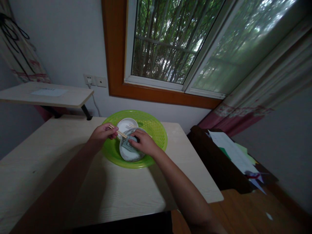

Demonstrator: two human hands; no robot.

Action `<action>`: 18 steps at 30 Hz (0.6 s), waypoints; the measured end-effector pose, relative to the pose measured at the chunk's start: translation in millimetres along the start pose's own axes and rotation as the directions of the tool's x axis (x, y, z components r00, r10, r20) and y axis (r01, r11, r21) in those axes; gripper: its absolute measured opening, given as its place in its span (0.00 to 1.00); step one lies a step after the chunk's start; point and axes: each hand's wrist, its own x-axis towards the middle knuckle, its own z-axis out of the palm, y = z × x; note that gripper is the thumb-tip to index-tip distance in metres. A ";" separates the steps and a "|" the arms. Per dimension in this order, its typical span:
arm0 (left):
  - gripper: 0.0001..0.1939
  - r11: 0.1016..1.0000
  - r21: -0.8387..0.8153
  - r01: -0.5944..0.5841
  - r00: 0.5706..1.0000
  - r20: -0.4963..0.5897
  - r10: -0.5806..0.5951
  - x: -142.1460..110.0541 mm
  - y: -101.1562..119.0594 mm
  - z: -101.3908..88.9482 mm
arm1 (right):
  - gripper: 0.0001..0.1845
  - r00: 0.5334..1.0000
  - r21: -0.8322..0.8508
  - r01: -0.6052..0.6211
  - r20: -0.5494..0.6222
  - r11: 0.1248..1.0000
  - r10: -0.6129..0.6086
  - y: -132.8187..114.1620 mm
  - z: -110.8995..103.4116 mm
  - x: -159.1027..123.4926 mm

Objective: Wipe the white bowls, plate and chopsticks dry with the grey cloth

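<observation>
My left hand [103,132] is closed around a pair of wooden chopsticks [121,133], which slant down to the right. At their far end, my right hand [144,142] grips a grey-green cloth [129,145] that meets the chopsticks. Just below the cloth is a larger bowl [128,156] with a patterned rim, tilted in a bright green plastic basket [159,138]. Behind it, also in the basket, sits a smaller white bowl [124,123]. Thin pale sticks [132,125] show near the white bowl, partly hidden by my right hand and the larger bowl.
The basket stands on a pale wooden table [131,191] against the wall, under a window [170,42]. A raised shelf [73,97] is at the left, with a sheet of paper on it. To the right, papers [231,152] lie on dark furniture [212,162].
</observation>
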 end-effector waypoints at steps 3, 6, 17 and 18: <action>0.16 0.999 -0.051 0.010 0.999 -0.037 -0.012 2.1 -0.3 -1.0 | 0.03 1.000 -0.014 -0.013 0.002 1.000 0.013 1.4 0.1 -0.7; 0.17 0.999 0.034 0.015 0.999 0.047 -0.017 2.9 -2.0 -0.2 | 0.02 1.000 -0.035 -0.007 0.019 0.999 0.008 1.6 0.0 -1.1; 0.14 0.937 0.341 -0.076 0.945 0.325 -0.042 0.0 -10.3 3.8 | 0.05 0.996 0.000 0.076 0.037 0.997 -0.076 -0.2 2.3 -1.4; 0.15 0.943 0.324 -0.072 0.947 0.319 -0.038 -0.9 -8.3 3.7 | 0.05 0.997 0.005 0.075 0.034 0.997 -0.075 -0.2 2.4 -1.4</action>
